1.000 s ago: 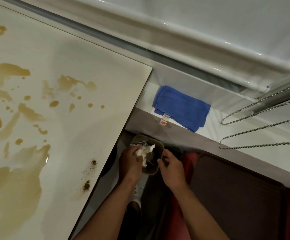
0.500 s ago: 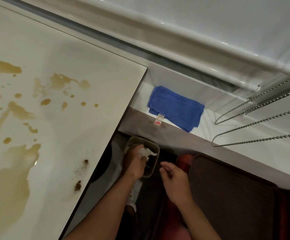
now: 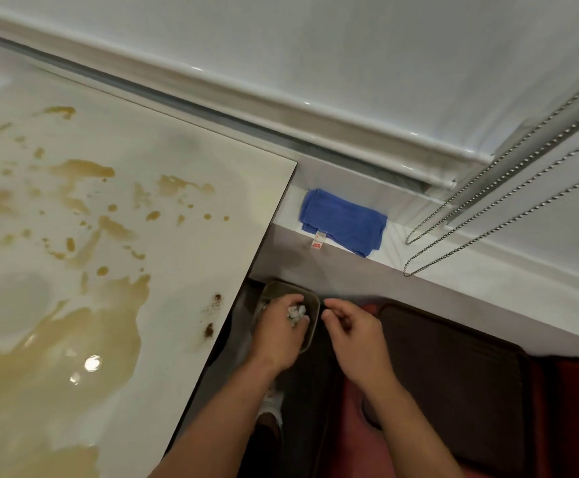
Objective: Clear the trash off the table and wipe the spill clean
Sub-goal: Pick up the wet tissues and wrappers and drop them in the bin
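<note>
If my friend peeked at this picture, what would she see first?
Probably the big brown spill splashed all over the pale table on the left side. Next, the bright blue cloth lying folded on the white ledge past the table's corner. Below that, the left hand pushes crumpled white paper into a small bin on the floor, with the right hand beside it holding nothing.

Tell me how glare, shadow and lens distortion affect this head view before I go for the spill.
Head view: ceiling-light glare spots sit on the brown spill near the table edge; the bin under the left hand lies in deep shadow; wide-angle bowing curves the wall trim; the blue cloth is evenly lit.
</note>
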